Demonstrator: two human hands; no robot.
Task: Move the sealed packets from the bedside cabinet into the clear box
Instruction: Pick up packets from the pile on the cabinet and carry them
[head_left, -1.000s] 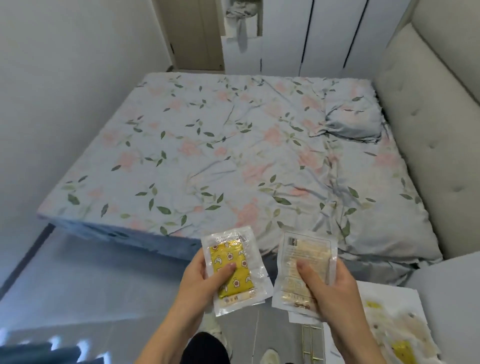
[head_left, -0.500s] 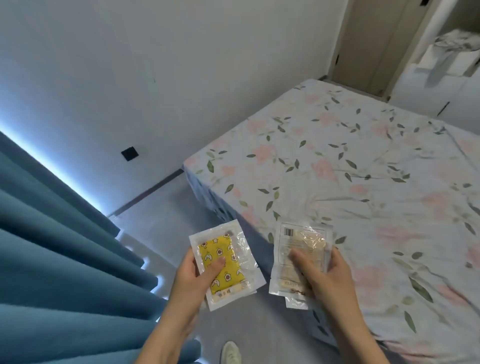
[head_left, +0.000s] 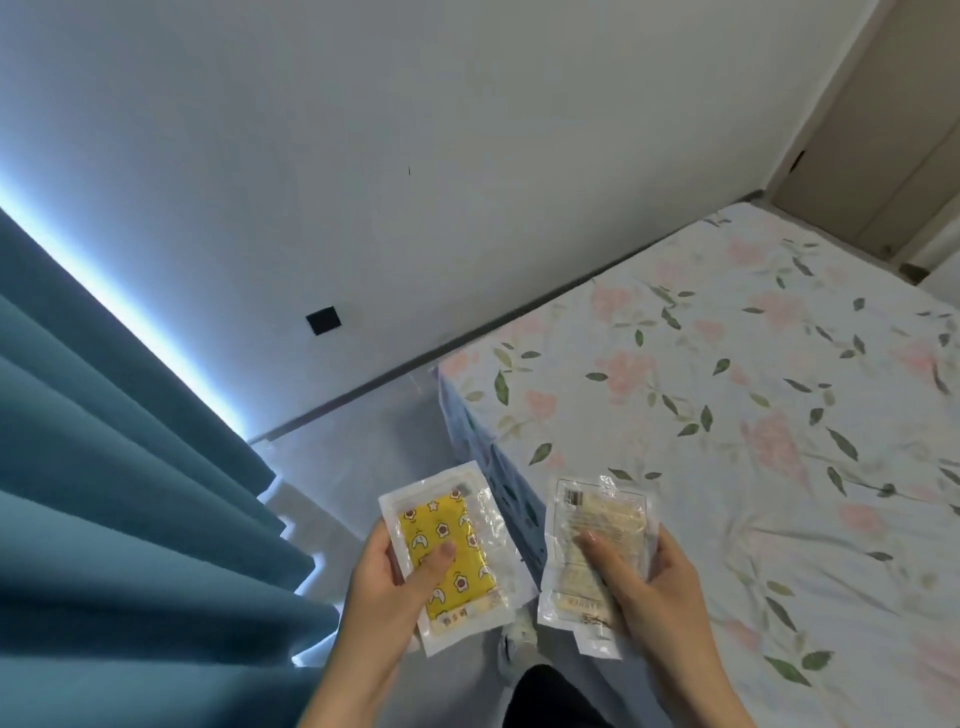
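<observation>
My left hand (head_left: 387, 592) grips a sealed clear packet with a yellow cartoon-print insert (head_left: 451, 551), thumb pressed on its face. My right hand (head_left: 649, 587) grips a clear packet with pale contents and a printed label (head_left: 597, 530); the edge of a second packet sticks out beneath it. Both hands are held at waist height over the floor beside the bed corner. The bedside cabinet and the clear box are out of view.
A bed with a floral sheet (head_left: 753, 415) fills the right. Teal curtains (head_left: 119, 493) hang at the left, lit from behind. Grey floor (head_left: 363, 452) runs between them to a white wall with a black socket (head_left: 324, 319). A door (head_left: 893, 135) stands far right.
The view has swung left, away from the bedside cabinet and headboard, toward the curtains and wall. Both hands keep the same hold on their packets.
</observation>
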